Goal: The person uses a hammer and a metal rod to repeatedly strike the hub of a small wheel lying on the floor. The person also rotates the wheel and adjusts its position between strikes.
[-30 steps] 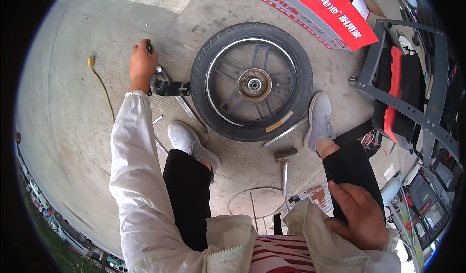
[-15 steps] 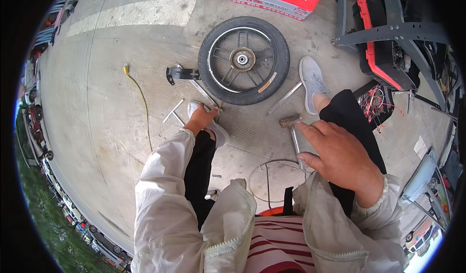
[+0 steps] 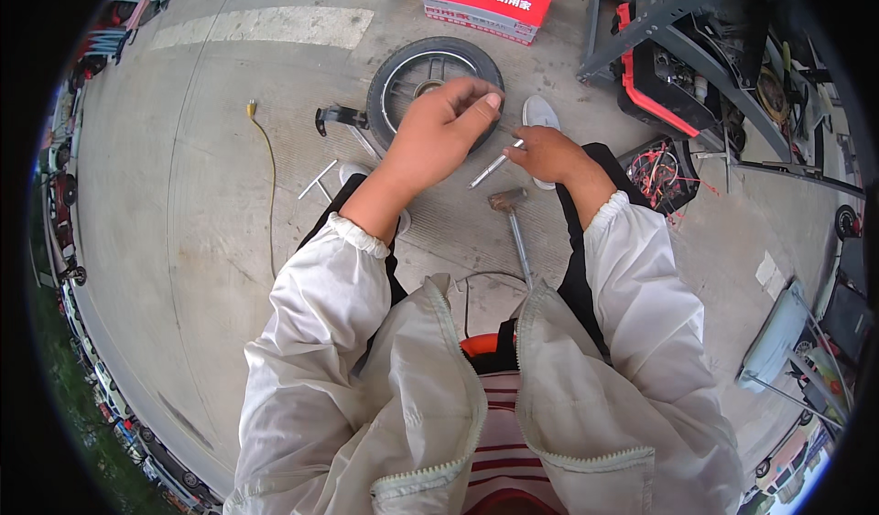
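My left hand (image 3: 446,132) is raised over the near part of a black-tyred spoked wheel (image 3: 380,80). Its fingers are curled with the thumb against them, and whatever they may hold is hidden. By the right shoe, my right hand (image 3: 554,153) has thumb and fingers on the upper end of a slim metal bar (image 3: 490,171), which slants down to the left. Below that lies a hammer (image 3: 521,240) with a brownish head and metal handle. Left of the wheel are a black bracket (image 3: 341,117) and a T-shaped metal tool (image 3: 317,181).
A red and grey cardboard box (image 3: 485,7) stands beyond the wheel. To the right are a metal frame (image 3: 664,16), a black and red toolbox (image 3: 664,89) and a tray of tangled red wires (image 3: 661,174). A yellow cord (image 3: 271,172) runs along the left floor.
My left hand has risen from the floor beside the left shoe to above the wheel. The right hand has moved away from the hammer, forward to the metal bar. The view has shifted.
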`<action>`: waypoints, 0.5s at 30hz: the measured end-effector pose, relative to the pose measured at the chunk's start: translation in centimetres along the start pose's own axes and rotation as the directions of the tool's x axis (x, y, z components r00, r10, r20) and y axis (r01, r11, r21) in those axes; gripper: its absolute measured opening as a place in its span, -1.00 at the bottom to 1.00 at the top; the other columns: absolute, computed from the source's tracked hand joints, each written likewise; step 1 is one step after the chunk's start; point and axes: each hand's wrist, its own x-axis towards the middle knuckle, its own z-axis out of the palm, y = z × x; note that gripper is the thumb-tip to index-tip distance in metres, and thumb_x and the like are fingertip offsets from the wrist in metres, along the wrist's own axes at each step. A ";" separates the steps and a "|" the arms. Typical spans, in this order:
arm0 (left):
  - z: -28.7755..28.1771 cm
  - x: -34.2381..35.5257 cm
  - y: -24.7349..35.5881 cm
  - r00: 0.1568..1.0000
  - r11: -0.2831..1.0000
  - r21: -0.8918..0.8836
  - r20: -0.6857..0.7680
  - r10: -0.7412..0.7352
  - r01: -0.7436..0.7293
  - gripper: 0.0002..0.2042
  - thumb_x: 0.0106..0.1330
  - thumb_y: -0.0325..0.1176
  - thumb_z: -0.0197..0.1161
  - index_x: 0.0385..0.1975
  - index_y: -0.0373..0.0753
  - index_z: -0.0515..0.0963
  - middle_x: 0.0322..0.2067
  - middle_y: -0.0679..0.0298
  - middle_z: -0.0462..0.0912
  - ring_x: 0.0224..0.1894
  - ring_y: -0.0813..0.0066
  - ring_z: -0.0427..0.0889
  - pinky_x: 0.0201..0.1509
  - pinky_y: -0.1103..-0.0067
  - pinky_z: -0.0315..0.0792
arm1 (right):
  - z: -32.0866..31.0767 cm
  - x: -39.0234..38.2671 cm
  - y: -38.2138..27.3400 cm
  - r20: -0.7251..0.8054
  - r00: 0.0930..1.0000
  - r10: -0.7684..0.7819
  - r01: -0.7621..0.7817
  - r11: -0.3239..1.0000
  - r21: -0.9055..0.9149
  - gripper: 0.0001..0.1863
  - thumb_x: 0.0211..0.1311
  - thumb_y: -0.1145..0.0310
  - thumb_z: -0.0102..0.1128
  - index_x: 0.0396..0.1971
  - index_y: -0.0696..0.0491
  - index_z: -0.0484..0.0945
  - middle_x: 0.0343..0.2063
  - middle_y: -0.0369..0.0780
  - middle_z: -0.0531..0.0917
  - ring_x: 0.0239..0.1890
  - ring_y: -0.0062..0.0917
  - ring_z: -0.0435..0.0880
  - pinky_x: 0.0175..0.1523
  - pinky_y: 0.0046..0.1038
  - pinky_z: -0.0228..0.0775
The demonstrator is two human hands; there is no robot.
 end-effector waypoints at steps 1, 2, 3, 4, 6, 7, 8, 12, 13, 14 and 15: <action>0.7 0.1 0.1 0.999 0.999 0.010 0.002 0.041 -0.041 -0.72 0.43 -0.23 0.10 -0.06 -0.31 0.56 -0.29 0.30 0.65 -0.24 0.61 0.55 -0.15 0.61 0.44 | 1.6 0.6 1.2 0.015 1.000 -0.005 0.005 1.000 -0.015 -0.54 0.27 0.04 0.11 -0.12 0.18 0.57 -0.15 0.03 0.64 -0.05 -0.10 0.61 0.03 -0.18 0.43; 1.4 0.7 -0.1 0.996 0.996 0.017 0.011 0.084 -0.084 -0.72 0.41 -0.23 0.12 -0.08 -0.31 0.56 -0.30 0.27 0.66 -0.26 0.59 0.57 -0.16 0.60 0.45 | 2.9 1.0 2.6 0.027 1.000 -0.001 0.002 1.000 -0.029 -0.54 0.27 0.04 0.11 -0.12 0.18 0.57 -0.15 0.03 0.64 -0.06 -0.10 0.61 0.03 -0.19 0.43; 1.6 1.0 -0.4 0.993 0.993 0.030 0.013 0.115 -0.115 -0.72 0.40 -0.24 0.14 -0.09 -0.32 0.57 -0.32 0.24 0.66 -0.27 0.57 0.59 -0.18 0.59 0.46 | 4.3 1.0 3.0 0.051 0.998 0.040 -0.040 0.999 0.000 -0.54 0.27 0.05 0.09 -0.16 0.19 0.59 -0.15 0.05 0.64 -0.06 -0.08 0.61 0.05 -0.19 0.41; 1.6 1.3 -0.3 0.993 0.989 0.088 0.000 0.121 -0.120 -0.72 0.37 -0.23 0.15 -0.13 -0.32 0.57 -0.30 0.18 0.67 -0.29 0.44 0.62 -0.20 0.54 0.48 | 5.8 1.6 3.8 0.087 0.994 0.068 -0.067 0.998 -0.011 -0.54 0.27 0.05 0.09 -0.17 0.19 0.60 -0.15 0.05 0.64 -0.06 -0.08 0.60 0.06 -0.19 0.41; 1.8 2.2 0.1 0.992 0.974 0.194 -0.012 0.124 -0.120 -0.72 0.30 -0.21 0.19 -0.20 -0.32 0.59 -0.27 0.06 0.68 -0.31 0.19 0.67 -0.24 0.43 0.51 | 10.7 2.6 7.0 0.166 0.977 0.137 -0.134 0.990 -0.031 -0.54 0.27 0.04 0.08 -0.19 0.18 0.61 -0.15 0.06 0.64 -0.05 -0.06 0.60 0.07 -0.19 0.40; 2.0 2.4 0.1 0.989 0.968 0.210 -0.036 0.145 -0.135 -0.75 0.27 -0.22 0.18 -0.26 -0.29 0.59 -0.29 0.07 0.67 -0.31 0.11 0.65 -0.25 0.37 0.51 | 13.1 3.2 8.0 0.206 0.965 0.162 -0.157 0.987 -0.041 -0.54 0.27 0.04 0.08 -0.17 0.19 0.60 -0.15 0.06 0.64 -0.05 -0.06 0.60 0.07 -0.18 0.40; 2.3 2.7 -0.1 0.986 0.968 0.204 -0.039 0.159 -0.148 -0.76 0.26 -0.23 0.18 -0.29 -0.29 0.58 -0.32 0.07 0.66 -0.32 0.11 0.65 -0.26 0.37 0.51 | 15.5 3.5 8.8 0.233 0.950 0.207 -0.200 0.978 -0.054 -0.54 0.26 0.05 0.08 -0.16 0.19 0.59 -0.15 0.06 0.64 -0.05 -0.05 0.60 0.07 -0.18 0.40; 2.6 2.8 0.5 0.979 0.916 0.348 0.026 0.204 -0.200 -0.79 0.26 -0.27 0.22 -0.27 -0.30 0.55 -0.38 0.11 0.64 -0.34 0.15 0.63 -0.30 0.37 0.49 | 24.4 4.3 10.7 0.257 0.872 0.417 -0.423 0.905 -0.032 -0.53 0.24 0.05 0.10 -0.12 0.19 0.54 -0.15 0.08 0.63 -0.06 -0.04 0.60 0.07 -0.16 0.40; 2.7 2.6 0.1 0.979 0.891 0.406 0.060 0.195 -0.202 -0.78 0.26 -0.28 0.23 -0.24 -0.30 0.55 -0.39 0.13 0.64 -0.35 0.17 0.63 -0.30 0.38 0.48 | 26.2 4.1 11.3 0.260 0.849 0.461 -0.473 0.881 -0.018 -0.52 0.24 0.05 0.10 -0.10 0.19 0.53 -0.15 0.09 0.63 -0.06 -0.03 0.60 0.06 -0.16 0.40; 2.8 2.3 -0.4 0.976 0.887 0.409 0.093 0.196 -0.217 -0.78 0.23 -0.28 0.25 -0.24 -0.29 0.54 -0.39 0.15 0.62 -0.35 0.18 0.62 -0.31 0.38 0.48 | 27.7 3.8 12.2 0.254 0.823 0.507 -0.523 0.852 -0.007 -0.52 0.23 0.06 0.10 -0.09 0.19 0.52 -0.16 0.09 0.63 -0.06 -0.03 0.60 0.06 -0.15 0.40; 2.6 1.9 -0.4 0.973 0.874 0.429 0.120 0.197 -0.230 -0.77 0.20 -0.28 0.27 -0.24 -0.28 0.53 -0.40 0.17 0.61 -0.35 0.19 0.61 -0.31 0.38 0.48 | 28.9 3.9 12.3 0.249 0.806 0.537 -0.557 0.831 0.010 -0.51 0.22 0.06 0.11 -0.08 0.19 0.50 -0.16 0.09 0.63 -0.06 -0.03 0.59 0.06 -0.15 0.40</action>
